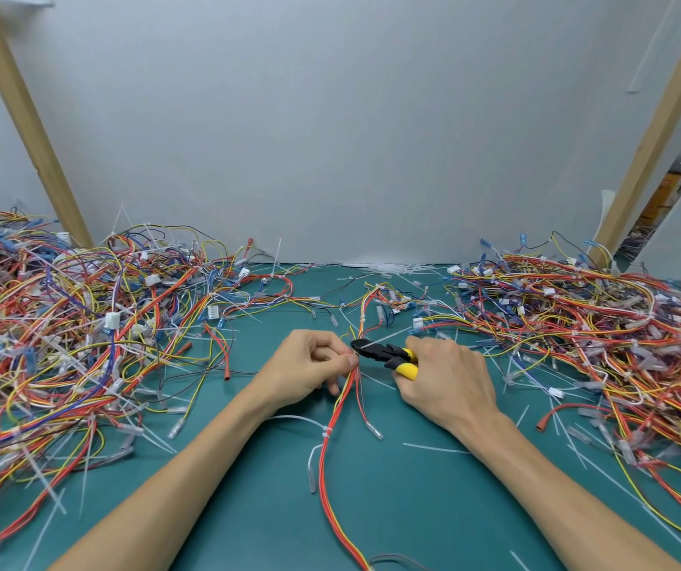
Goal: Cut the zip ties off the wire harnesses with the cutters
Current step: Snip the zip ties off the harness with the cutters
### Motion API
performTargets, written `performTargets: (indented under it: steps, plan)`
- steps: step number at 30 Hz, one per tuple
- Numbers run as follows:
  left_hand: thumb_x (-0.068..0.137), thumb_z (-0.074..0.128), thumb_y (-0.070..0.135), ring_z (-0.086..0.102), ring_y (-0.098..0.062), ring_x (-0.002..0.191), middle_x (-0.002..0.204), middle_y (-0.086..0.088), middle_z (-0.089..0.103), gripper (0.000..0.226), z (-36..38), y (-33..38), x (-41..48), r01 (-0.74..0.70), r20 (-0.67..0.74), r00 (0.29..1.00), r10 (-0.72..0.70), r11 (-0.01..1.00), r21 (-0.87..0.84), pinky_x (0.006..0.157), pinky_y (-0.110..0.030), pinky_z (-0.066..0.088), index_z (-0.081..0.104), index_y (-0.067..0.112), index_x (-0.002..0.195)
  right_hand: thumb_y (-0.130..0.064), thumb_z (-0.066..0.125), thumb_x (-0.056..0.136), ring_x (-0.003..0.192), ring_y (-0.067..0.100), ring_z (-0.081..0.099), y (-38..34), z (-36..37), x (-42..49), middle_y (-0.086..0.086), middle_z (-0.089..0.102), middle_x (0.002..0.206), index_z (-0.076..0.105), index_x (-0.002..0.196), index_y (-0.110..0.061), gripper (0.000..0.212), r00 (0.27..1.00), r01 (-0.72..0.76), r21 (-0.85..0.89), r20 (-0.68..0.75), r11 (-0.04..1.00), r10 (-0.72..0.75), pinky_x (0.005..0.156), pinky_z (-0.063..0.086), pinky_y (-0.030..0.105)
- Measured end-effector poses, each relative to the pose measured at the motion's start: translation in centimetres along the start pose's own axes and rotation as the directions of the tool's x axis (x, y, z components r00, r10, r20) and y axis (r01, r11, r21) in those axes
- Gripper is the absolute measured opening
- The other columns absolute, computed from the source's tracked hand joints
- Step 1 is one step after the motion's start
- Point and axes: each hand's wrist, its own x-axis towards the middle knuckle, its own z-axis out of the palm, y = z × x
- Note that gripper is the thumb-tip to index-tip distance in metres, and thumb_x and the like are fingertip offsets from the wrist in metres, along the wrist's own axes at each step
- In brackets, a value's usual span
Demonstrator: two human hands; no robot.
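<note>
Hands meet over the middle of the green mat (pixel 413 508). The left hand (pixel 310 364) has its fingers curled, and the thumb and forefinger pinch a wire harness (pixel 340 405) of red, orange and yellow wires. This harness runs from the bottom edge of the view up through the pinch and then spreads toward the back of the mat.

The right hand (pixel 445 381) is closed around the yellow handles of the cutters (pixel 388 354). The black head of the tool points to the left and touches the harness just above the left fingertips. A white zip tie (pixel 388 335) goes out from the head, slanting up to the right. I cannot tell if the blades are closed on it.

Lower on the same harness, near the left forearm, a second zip tie (pixel 325 431) is fastened around the wires, and its long tail curves to the left.

A big left heap (pixel 75 323) of tangled harnesses covers one side of the mat, and a right heap (pixel 598 323) covers the other side. Many cut strips (pixel 380 266) lie along the back edge, under the grey wall (pixel 351 117). Two wooden posts (pixel 25 117) lean at the sides.
</note>
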Motion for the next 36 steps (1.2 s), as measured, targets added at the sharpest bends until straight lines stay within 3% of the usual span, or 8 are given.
performTargets:
  steps: [9,13,20,27,36]
  plan:
    - [0.090,0.067,0.013,0.057,-0.011,0.046,0.084,-0.027,0.070,0.011,0.01,-0.16,0.11,-0.002,0.007,1.000,0.002,1.000,0.018,0.049,-0.013,0.039,0.064,0.008,0.081,-0.050,0.054,0.082,0.072,0.026,0.057,0.19,-0.05,0.07,-0.005,0.061,0.074,0.046,0.078,-0.026,0.026,1.000,0.001,0.005,0.024,1.000,-0.001,0.056,0.030,0.032]
    - [0.090,0.067,0.013,0.058,-0.011,0.046,0.083,-0.026,0.071,0.011,0.03,-0.18,0.11,-0.003,0.012,1.000,0.003,1.000,0.011,0.049,-0.013,0.039,0.064,0.007,0.081,-0.050,0.055,0.082,0.066,0.025,0.048,0.20,-0.15,0.07,-0.005,0.061,0.074,0.046,0.078,-0.026,0.026,1.000,-0.007,0.013,0.030,1.000,0.007,0.056,0.032,0.032]
    - [0.090,0.067,0.013,0.058,-0.011,0.046,0.081,-0.026,0.071,0.012,-0.01,-0.23,0.12,-0.003,0.011,1.000,0.002,1.000,0.018,0.048,-0.014,0.039,0.063,0.009,0.080,-0.050,0.055,0.082,0.074,0.028,0.059,0.20,-0.13,0.07,-0.004,0.063,0.075,0.047,0.078,-0.025,0.026,0.999,-0.007,0.017,0.036,1.000,0.006,0.057,0.033,0.033]
    - [0.090,0.068,0.015,0.058,-0.012,0.047,0.069,-0.011,0.070,0.013,0.05,-0.38,0.20,-0.006,0.003,1.000,0.006,0.999,0.040,0.048,-0.017,0.038,0.065,0.012,0.077,-0.050,0.056,0.081,0.069,0.029,0.053,0.19,-0.06,0.02,-0.003,0.060,0.072,0.045,0.076,-0.025,0.028,0.999,-0.020,0.029,0.031,0.999,0.019,0.056,0.030,0.033]
    - [0.090,0.068,0.014,0.058,-0.014,0.048,0.083,-0.025,0.071,0.012,0.02,-0.48,0.27,-0.015,0.017,1.000,0.015,1.000,0.017,0.052,-0.020,0.042,0.064,0.007,0.081,-0.051,0.056,0.081,0.063,0.025,0.041,0.21,-0.11,0.05,-0.005,0.056,0.068,0.046,0.075,-0.025,0.028,0.999,-0.025,0.041,0.029,0.999,0.024,0.055,0.030,0.032]
